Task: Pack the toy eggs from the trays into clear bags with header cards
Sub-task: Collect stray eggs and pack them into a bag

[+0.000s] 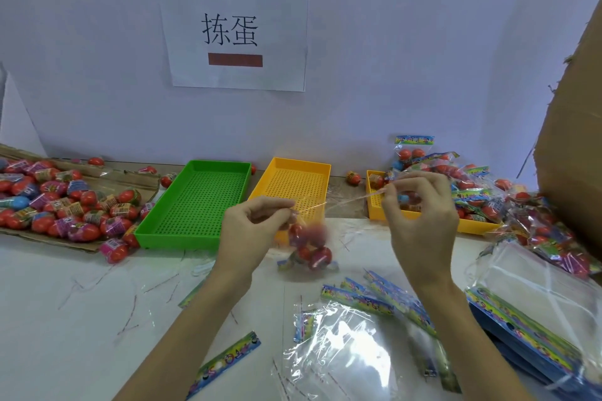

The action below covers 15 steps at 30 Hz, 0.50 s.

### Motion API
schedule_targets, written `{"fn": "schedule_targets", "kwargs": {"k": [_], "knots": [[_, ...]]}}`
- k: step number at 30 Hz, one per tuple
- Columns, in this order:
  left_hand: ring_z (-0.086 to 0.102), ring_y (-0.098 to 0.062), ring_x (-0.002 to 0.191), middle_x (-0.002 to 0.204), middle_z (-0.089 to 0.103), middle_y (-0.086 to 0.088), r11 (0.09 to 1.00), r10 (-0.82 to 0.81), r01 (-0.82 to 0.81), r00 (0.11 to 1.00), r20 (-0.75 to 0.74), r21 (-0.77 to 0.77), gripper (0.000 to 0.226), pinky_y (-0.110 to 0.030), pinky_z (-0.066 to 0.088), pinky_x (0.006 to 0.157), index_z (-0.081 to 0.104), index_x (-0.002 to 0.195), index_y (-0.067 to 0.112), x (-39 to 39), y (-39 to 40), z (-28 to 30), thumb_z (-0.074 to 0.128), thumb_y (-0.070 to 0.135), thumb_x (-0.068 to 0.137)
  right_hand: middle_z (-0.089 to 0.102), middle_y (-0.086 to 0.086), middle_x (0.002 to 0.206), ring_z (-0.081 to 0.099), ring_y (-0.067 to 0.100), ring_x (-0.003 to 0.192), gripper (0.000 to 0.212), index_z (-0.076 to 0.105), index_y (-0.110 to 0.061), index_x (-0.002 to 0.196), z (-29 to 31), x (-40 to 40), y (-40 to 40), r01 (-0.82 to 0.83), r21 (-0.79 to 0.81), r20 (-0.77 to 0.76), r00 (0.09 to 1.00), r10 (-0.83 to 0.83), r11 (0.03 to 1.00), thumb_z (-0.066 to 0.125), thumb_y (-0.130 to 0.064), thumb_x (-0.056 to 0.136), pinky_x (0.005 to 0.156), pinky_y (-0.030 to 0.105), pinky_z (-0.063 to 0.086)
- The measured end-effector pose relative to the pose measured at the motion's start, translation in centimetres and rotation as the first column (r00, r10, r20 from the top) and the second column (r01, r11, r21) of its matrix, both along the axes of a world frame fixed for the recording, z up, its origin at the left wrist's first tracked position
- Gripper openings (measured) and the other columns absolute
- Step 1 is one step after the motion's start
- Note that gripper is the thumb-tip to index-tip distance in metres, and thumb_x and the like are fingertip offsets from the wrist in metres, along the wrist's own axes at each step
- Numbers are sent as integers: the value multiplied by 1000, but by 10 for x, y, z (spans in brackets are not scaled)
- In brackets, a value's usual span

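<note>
My left hand pinches the top of a clear bag that hangs blurred above the table with several red toy eggs inside and its header card at the bottom. My right hand pinches the other end of a thin clear strip stretched from the bag's mouth. A green tray and a yellow tray stand bare behind the hands. Another yellow tray at the right holds a few eggs, partly hidden by my right hand.
Loose toy eggs lie heaped on cardboard at the left. Filled bags pile up at the right, beside a cardboard box. Empty bags with header cards lie at the front right. Torn strips litter the white table.
</note>
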<state>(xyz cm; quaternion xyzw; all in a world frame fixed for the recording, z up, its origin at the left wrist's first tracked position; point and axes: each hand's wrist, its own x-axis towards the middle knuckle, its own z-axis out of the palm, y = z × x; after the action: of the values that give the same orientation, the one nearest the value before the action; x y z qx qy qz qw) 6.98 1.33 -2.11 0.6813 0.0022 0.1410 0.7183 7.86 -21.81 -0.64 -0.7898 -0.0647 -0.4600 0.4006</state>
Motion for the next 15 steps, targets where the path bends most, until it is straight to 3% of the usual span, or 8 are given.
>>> {"fn": "schedule_targets", "kwargs": {"k": [6, 8, 11, 13, 15], "knots": [[78, -18, 89, 89, 81, -5, 983, 150, -147, 989, 16, -112, 18, -24, 61, 78, 81, 98, 13, 8, 8, -7, 73, -2, 92, 61, 8, 100, 50, 9, 81, 9, 67, -10, 95, -6, 10, -21, 183, 180, -101, 981, -167, 966, 66, -18, 98, 69, 4, 41], [77, -19, 91, 91, 81, -6, 985, 129, -126, 991, 18, -117, 18, -30, 61, 84, 81, 99, 13, 8, 9, -8, 73, -2, 92, 62, 5, 97, 54, 7, 75, 9, 67, -16, 90, -11, 12, -19, 112, 82, -215, 972, -92, 990, 69, -21, 97, 68, 6, 43], [78, -20, 91, 91, 82, -6, 991, 102, -99, 994, 32, -92, 17, -30, 63, 84, 80, 99, 12, 8, 7, -8, 73, -3, 93, 60, -2, 91, 58, 10, 78, 17, 63, -24, 81, -25, 13, -1, -69, -159, -500, 866, -20, 985, 78, -25, 90, 70, 20, 47], [78, -22, 92, 91, 81, -6, 993, 81, -78, 996, 36, -88, 17, -30, 63, 83, 80, 99, 11, 8, 5, -8, 72, -3, 93, 61, -5, 90, 59, 13, 81, 15, 64, -25, 89, -30, 11, 13, -167, -195, -591, 807, 21, 966, 78, -21, 90, 73, 29, 50], [78, -24, 93, 91, 81, -7, 994, 71, -68, 997, 41, -85, 16, -35, 63, 85, 80, 99, 12, 8, 4, -9, 74, -2, 92, 64, -7, 97, 60, 11, 86, 17, 69, -24, 105, -33, 9, 21, -255, -227, -589, 804, 76, 940, 70, -10, 95, 79, 31, 54]]}}
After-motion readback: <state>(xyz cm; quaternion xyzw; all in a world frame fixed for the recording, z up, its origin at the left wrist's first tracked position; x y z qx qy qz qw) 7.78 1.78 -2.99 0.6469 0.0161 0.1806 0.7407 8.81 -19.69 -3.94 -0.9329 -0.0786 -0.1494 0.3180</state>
